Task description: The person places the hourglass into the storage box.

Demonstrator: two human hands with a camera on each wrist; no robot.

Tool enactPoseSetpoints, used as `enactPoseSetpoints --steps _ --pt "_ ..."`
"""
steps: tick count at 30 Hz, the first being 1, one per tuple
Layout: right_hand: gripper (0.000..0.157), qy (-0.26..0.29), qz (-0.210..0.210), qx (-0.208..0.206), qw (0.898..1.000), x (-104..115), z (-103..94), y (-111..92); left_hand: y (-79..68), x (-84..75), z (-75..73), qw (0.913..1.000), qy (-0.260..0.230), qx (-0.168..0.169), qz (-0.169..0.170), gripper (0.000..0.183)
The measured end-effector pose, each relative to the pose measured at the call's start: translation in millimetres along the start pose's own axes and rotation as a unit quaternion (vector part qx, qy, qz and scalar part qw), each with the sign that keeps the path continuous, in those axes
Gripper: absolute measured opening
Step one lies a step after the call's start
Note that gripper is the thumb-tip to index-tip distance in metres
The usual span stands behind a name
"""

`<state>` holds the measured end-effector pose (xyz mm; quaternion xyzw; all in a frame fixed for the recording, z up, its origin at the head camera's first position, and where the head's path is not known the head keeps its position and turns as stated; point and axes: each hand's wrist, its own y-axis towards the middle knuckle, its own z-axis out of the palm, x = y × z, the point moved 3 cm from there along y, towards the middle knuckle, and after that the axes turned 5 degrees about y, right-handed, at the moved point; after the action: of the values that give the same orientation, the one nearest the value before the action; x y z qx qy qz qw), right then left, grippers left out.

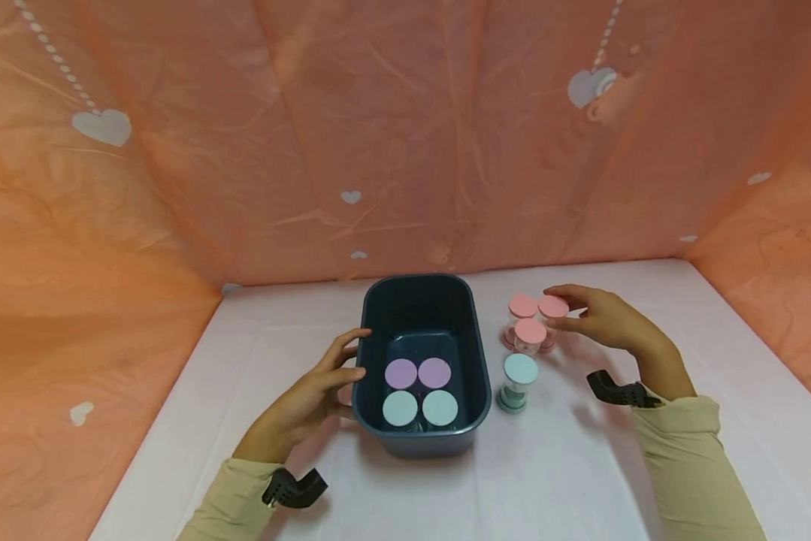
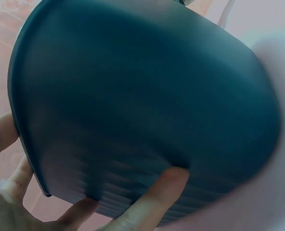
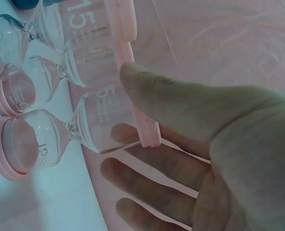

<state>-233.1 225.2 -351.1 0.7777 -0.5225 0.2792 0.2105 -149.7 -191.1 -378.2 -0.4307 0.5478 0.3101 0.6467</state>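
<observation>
My right hand pinches the pink cap of an hourglass between thumb and fingers. In the right wrist view that hourglass has clear glass bulbs with printed numbers. Two more pink hourglasses stand close beside it, and a mint-green hourglass stands just in front of them. My left hand touches the left side of a dark blue bin with fairly straight fingers. Inside the bin are two lilac-capped hourglasses and two mint-capped hourglasses, seen from above.
A white-covered table lies under everything. Orange plastic sheeting with white hearts hangs behind and at both sides of the table. Black wrist devices are strapped on over both sleeves.
</observation>
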Motion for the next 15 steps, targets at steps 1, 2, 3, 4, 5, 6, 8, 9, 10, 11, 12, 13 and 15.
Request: enactPoseSetpoints --steps 1,2,3,4,5,6,8,9,10,11,12,13,15 --pt "0.056 0.000 0.000 0.001 1.000 -0.2 0.0 0.7 -0.1 -0.3 -0.3 1.0000 0.003 0.000 0.000 0.058" --pt "0.056 0.000 -0.001 0.001 1.000 -0.5 0.0 1.4 -0.1 -0.6 -0.6 1.0000 0.005 0.000 0.000 0.058" --pt "0.056 0.001 0.001 0.001 1.000 -0.7 0.0 1.9 -0.1 -1.0 -0.8 1.0000 0.008 0.000 0.000 0.059" --pt "0.057 0.000 0.002 0.001 1.000 -1.0 0.1 2.3 -0.1 -1.2 -1.0 1.0000 0.008 0.000 -0.002 0.059" --pt "0.057 0.000 0.004 0.002 1.000 -1.2 0.4 2.6 -0.2 -1.4 -1.2 1.0000 0.008 0.001 -0.003 0.059" --pt "0.057 0.000 0.005 0.003 1.000 -1.6 0.7 2.8 0.0 -1.4 -1.5 0.9999 0.009 0.001 -0.004 0.059" --pt "0.057 0.000 0.005 0.005 1.000 -2.5 1.7 2.8 0.1 -1.4 -1.8 0.9999 0.008 0.003 -0.006 0.059" --pt "0.057 0.001 0.004 0.007 1.000 -2.9 2.4 2.7 0.0 -1.3 -2.0 0.9999 0.008 0.003 -0.008 0.059" --pt "0.057 0.002 0.003 0.008 1.000 -3.4 3.1 2.6 -0.1 -1.2 -2.3 0.9999 0.007 0.004 -0.009 0.059" --pt "0.056 0.003 0.001 0.010 1.000 -4.0 3.8 2.6 -0.3 -1.1 -2.5 0.9999 0.008 0.005 -0.009 0.059" --pt "0.056 0.004 -0.001 0.011 1.000 -4.6 4.4 2.6 -0.6 -1.1 -2.8 0.9999 0.009 0.004 -0.010 0.059" --pt "0.056 0.005 -0.003 0.012 1.000 -5.2 5.0 2.6 -0.9 -1.1 -2.9 0.9999 0.008 0.006 -0.010 0.059" --pt "0.055 0.008 -0.006 0.012 1.000 -6.3 5.6 2.6 -1.2 -1.1 -3.2 0.9999 0.009 0.008 -0.009 0.060"
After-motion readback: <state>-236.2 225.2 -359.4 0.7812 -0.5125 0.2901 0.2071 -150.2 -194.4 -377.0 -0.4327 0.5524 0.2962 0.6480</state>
